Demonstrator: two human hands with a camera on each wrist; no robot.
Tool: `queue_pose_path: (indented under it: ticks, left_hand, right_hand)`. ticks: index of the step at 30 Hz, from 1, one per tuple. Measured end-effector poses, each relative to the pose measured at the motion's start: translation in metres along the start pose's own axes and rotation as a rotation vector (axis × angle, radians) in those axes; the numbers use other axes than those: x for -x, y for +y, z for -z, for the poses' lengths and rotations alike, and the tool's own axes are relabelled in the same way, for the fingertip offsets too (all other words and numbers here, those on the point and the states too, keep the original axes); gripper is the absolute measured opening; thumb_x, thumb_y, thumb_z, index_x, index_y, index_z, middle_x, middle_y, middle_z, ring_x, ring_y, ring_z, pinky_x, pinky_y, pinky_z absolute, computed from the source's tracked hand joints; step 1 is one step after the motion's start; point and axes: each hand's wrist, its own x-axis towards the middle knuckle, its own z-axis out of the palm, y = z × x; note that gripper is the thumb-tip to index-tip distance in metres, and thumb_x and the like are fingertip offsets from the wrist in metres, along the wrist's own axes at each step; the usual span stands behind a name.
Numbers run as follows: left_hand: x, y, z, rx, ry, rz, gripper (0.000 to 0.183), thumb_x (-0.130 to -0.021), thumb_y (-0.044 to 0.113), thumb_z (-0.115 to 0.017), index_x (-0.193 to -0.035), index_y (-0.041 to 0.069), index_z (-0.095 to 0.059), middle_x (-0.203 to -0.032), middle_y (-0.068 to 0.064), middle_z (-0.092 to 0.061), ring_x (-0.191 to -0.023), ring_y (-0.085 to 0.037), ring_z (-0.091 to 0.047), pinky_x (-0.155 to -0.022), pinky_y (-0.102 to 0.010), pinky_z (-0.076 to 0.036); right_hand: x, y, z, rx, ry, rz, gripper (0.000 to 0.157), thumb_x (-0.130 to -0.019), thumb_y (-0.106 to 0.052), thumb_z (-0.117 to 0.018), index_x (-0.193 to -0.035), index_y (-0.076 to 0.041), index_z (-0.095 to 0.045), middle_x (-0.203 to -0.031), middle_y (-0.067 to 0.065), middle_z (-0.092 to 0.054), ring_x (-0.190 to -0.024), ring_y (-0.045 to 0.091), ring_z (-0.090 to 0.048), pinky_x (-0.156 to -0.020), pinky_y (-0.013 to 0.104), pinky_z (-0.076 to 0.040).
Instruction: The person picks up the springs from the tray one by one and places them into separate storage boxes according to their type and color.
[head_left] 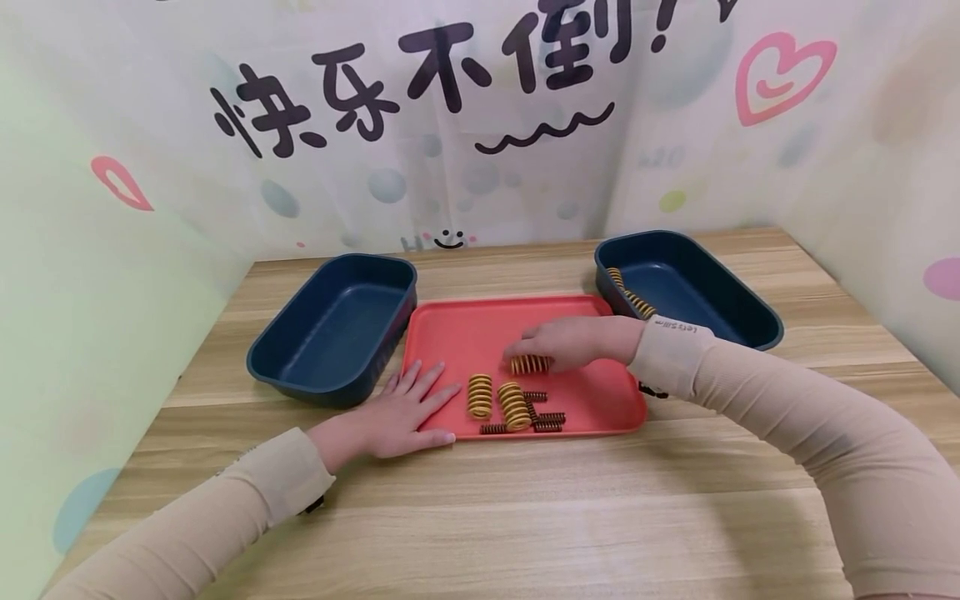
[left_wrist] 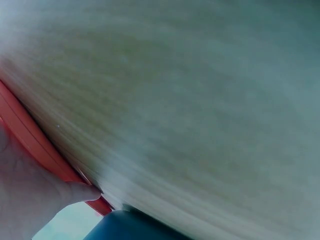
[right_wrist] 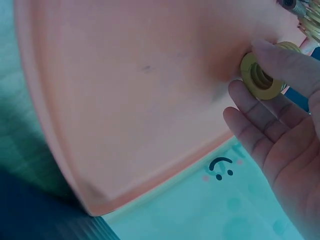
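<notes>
My right hand [head_left: 573,340] pinches a large yellow spring [head_left: 531,364] over the red tray [head_left: 450,321]; in the right wrist view the spring's ring-shaped end [right_wrist: 261,77] shows between thumb and fingers. Flat on the tray's left side, my left hand [head_left: 408,412] rests with fingers spread. Two more large yellow springs, one on the left [head_left: 480,396] and one beside it [head_left: 513,407], lie near the tray's front edge. Several small dark springs [head_left: 547,426] lie around them. The left wrist view shows part of the left hand [left_wrist: 30,195] at the tray's rim [left_wrist: 35,137].
A dark blue bin [head_left: 330,333] stands left of the tray. Another blue bin [head_left: 690,287] stands at the back right, with yellow springs [head_left: 636,300] along its left wall; the right forearm passes in front of it. The wooden table [head_left: 525,517] extends toward me.
</notes>
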Motion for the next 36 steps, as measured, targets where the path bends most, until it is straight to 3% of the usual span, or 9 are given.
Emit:
queue_pose_path:
  ticks: [9, 24, 29, 36]
  left_hand:
    - [0.000, 0.001, 0.000, 0.008, 0.000, -0.004, 0.076, -0.086, 0.066, -0.037, -0.147, 0.025, -0.019, -0.154, -0.008, 0.000, -0.139, -0.038, 0.008, -0.108, -0.057, -0.003]
    - [0.000, 0.000, -0.001, -0.003, 0.011, -0.006, 0.076, -0.086, 0.066, -0.037, -0.147, 0.025, -0.019, -0.155, -0.008, 0.000, -0.139, -0.039, 0.007, -0.109, -0.057, -0.002]
    - [0.000, 0.001, -0.001, -0.007, 0.012, -0.007, 0.076, -0.086, 0.065, -0.037, -0.147, 0.025, -0.019, -0.154, -0.008, 0.000, -0.139, -0.039, 0.006, -0.109, -0.057, -0.002]
    - [0.001, 0.000, -0.001, -0.002, 0.011, -0.003, 0.076, -0.086, 0.066, -0.037, -0.147, 0.025, -0.019, -0.155, -0.008, 0.000, -0.139, -0.038, 0.008, -0.109, -0.057, -0.002]
  right_hand:
    - [0.005, 0.004, -0.001, 0.014, -0.004, -0.007, 0.053, -0.083, -0.001, -0.062, -0.130, -0.017, -0.046, -0.116, 0.005, -0.057, -0.097, 0.017, -0.054, -0.085, 0.034, -0.048]
    - [0.019, 0.007, 0.018, -0.039, -0.020, -0.052, 0.052, -0.084, -0.002, -0.062, -0.132, -0.012, -0.044, -0.125, 0.005, -0.054, -0.107, 0.018, -0.052, -0.089, 0.034, -0.046]
    - [0.027, 0.008, 0.027, -0.032, -0.018, -0.083, 0.055, -0.082, -0.001, -0.064, -0.132, -0.011, -0.044, -0.124, 0.006, -0.054, -0.102, 0.019, -0.052, -0.085, 0.034, -0.048]
    - [0.038, 0.013, 0.043, -0.039, -0.016, -0.153, 0.057, -0.081, 0.003, -0.061, -0.133, -0.012, -0.044, -0.122, 0.009, -0.053, -0.081, 0.019, -0.051, -0.065, 0.026, -0.047]
